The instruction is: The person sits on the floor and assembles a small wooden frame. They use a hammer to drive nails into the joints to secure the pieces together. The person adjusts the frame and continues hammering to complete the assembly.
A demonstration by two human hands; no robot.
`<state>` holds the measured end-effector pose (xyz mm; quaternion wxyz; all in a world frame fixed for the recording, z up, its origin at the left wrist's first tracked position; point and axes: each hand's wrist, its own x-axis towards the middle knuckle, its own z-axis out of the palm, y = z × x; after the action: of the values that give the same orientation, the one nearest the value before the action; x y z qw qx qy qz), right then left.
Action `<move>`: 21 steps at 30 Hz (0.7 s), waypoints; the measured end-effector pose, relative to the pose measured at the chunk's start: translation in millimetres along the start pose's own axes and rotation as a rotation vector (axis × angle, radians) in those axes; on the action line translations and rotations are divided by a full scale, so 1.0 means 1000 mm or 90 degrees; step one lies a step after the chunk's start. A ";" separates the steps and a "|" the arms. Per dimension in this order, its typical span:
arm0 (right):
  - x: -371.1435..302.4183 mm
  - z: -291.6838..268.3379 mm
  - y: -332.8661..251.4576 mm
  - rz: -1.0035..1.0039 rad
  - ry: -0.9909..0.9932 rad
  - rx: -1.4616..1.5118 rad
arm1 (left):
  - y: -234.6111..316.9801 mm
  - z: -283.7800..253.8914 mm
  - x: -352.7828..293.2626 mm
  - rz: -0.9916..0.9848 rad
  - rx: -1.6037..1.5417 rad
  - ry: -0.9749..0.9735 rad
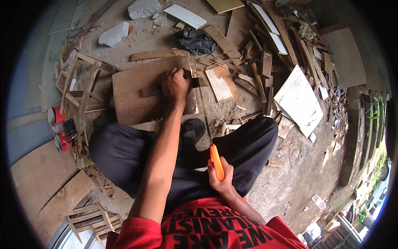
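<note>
In my right hand [221, 173] is the orange handle of a handsaw [217, 159], the fingers wrapped round it. Its thin blade runs forward, seen almost edge-on, past the right edge of a brown wooden board [134, 85]. My left hand [175, 86] is closed over a dark wood strip [151, 91] lying across that board, and presses it down. The strip's right end sticks out beyond the fist and meets the blade; whether a cut is in it I cannot make out. The board lies in front of my bent legs.
Scrap wood [261, 76] is heaped at the far right, with a white panel [299, 101] beside it. A black plastic bag [197, 40] and concrete chunks [114, 34] lie beyond the board. Wooden frames [85, 81] and red cans [58, 116] stand at left.
</note>
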<state>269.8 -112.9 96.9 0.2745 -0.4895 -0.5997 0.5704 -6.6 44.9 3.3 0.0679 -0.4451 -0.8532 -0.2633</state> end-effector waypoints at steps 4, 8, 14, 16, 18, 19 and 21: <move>0.022 0.006 -0.005 -0.053 0.026 0.011 | 0.003 -0.002 0.003 0.035 -0.006 0.016; 0.099 0.035 -0.034 -0.084 0.056 -0.002 | -0.014 0.020 0.000 0.045 -0.004 0.128; 0.039 0.014 0.002 -0.061 0.013 0.001 | -0.007 0.014 0.003 -0.012 0.016 0.013; 0.002 -0.003 0.004 -0.054 -0.002 -0.052 | 0.001 0.004 0.004 0.015 -0.013 0.043; 0.008 -0.003 0.002 -0.037 -0.002 -0.044 | 0.005 0.002 0.003 -0.015 -0.018 0.034; 0.016 -0.001 -0.005 -0.027 0.002 -0.040 | 0.006 -0.001 0.004 -0.024 0.016 -0.019; 0.056 0.014 -0.016 -0.071 0.022 -0.008 | -0.001 0.009 0.000 0.019 0.011 0.044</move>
<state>232.7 -65.8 96.2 0.3135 -0.4668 -0.6246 0.5420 -6.6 49.3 -5.1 0.1054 -0.4474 -0.8461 -0.2699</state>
